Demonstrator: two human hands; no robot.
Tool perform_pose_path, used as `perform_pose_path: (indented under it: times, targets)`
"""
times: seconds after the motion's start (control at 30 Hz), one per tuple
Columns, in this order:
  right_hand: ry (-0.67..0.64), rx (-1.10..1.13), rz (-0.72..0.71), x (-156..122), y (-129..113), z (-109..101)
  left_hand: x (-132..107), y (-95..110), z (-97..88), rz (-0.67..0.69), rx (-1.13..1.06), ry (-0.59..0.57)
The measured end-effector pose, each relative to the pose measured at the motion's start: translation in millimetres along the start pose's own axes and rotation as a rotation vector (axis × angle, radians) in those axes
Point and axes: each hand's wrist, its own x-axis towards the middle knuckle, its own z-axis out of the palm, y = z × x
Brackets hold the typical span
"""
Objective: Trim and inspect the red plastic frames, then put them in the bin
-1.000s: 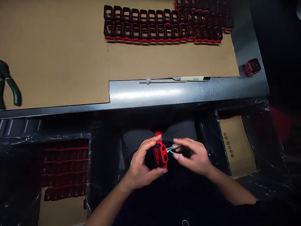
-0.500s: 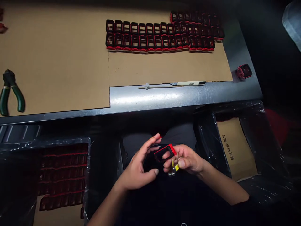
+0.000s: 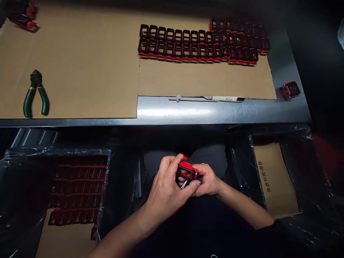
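Observation:
My left hand (image 3: pixel 169 182) is closed round a small red and black plastic frame (image 3: pixel 190 167), thumb along its near side and fingers over its far side. My right hand (image 3: pixel 207 180) grips the right end of the same frame, above my lap. A thin shiny metal piece (image 3: pixel 184 184) shows inside the frame's opening; its other end is hidden by my hands. Whether my right fingers also hold that piece cannot be made out.
Rows of similar frames (image 3: pixel 173 47) stand on cardboard (image 3: pixel 94 71). Green-handled cutters (image 3: pixel 36 94), a knife marked A55 (image 3: pixel 227 99), a cotton-tipped stick (image 3: pixel 195 100) and a single frame (image 3: pixel 291 89) lie on the bench. Plastic-lined bins flank me, the left one with frames (image 3: pixel 80 190), the right with cardboard (image 3: pixel 278 182).
My left hand has closed on the frame, which was in my right hand alone. The yellow piece with metal parts in my right fingers is now out of sight. The view has shifted left.

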Motion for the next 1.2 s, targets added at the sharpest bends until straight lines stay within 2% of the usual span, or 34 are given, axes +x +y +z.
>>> perform_pose_path:
  times: [0.2, 0.33, 0.43, 0.5, 0.57, 0.63, 0.7, 0.77, 0.93, 1.2]
  targets:
    - [0.015, -0.352, -0.298, 13, -10, 1, -1, -13, 6.8, -0.032, 0.017, 0.103]
    - [-0.004, -0.513, -0.422, 18, -17, 1, -3, -18, 7.7, -0.029, -0.044, 0.101]
    - [0.06, -0.573, -0.388, 9, -21, -5, -7, -22, 4.8, 0.015, -0.105, 0.097]
    - [0.2, -0.497, -0.298, -2, -26, -12, -9, -25, 2.2, 0.036, -0.137, 0.077]
    - [0.344, -0.402, -0.239, -12, -35, -17, -12, -27, 0.7, 0.07, -0.182, 0.01]
    - [0.402, -0.391, -0.274, -18, -44, -17, -15, -29, 0.9, 0.125, -0.255, -0.08]
    - [0.364, -0.447, -0.361, -19, -54, -12, -17, -31, 2.2, 0.187, -0.334, -0.128]
    - [0.323, -0.473, -0.433, -18, -60, -4, -18, -34, 3.5, 0.24, -0.377, -0.122]
    - [0.303, -0.5, -0.463, -17, -65, 7, -18, -40, 3.3, 0.358, -0.378, -0.089]
    - [0.294, -0.527, -0.48, -17, -67, 10, -19, -42, 3.7, 0.343, -0.394, -0.072]
